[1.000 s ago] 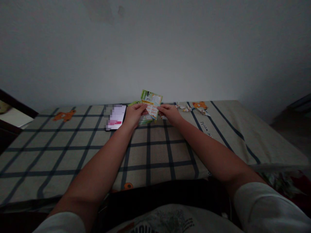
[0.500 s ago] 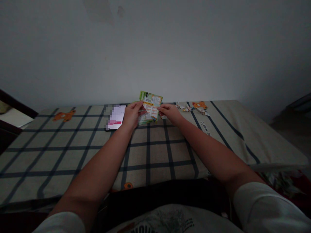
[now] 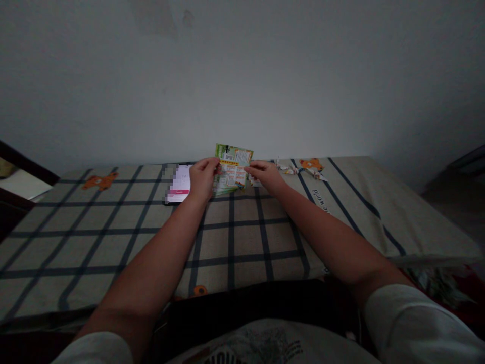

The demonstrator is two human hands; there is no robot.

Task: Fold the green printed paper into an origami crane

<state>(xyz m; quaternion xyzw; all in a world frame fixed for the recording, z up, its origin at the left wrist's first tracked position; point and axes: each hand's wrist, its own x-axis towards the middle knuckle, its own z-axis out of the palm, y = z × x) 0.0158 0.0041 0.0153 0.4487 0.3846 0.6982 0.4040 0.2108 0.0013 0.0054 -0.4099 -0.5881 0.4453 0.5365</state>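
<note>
A colourful printed paper sheet point(image 3: 233, 167), green, yellow and orange, is held up at the far side of the checked bed cover. My left hand point(image 3: 201, 179) pinches its left edge with closed fingers. My right hand point(image 3: 265, 175) pinches its right edge the same way. More printed sheets point(image 3: 223, 189) lie flat under the held one. A lit phone point(image 3: 178, 183) lies just left of my left hand.
The beige bed cover point(image 3: 113, 227) has dark grid lines and orange bear prints. Small folded paper figures point(image 3: 299, 171) lie right of my right hand. A pale wall stands close behind. A dark headboard point(image 3: 22, 167) edges the left side.
My left hand has slid up and left along the sheet's edge, and the sheet now stands flatter and more square to me. My right hand has barely moved.
</note>
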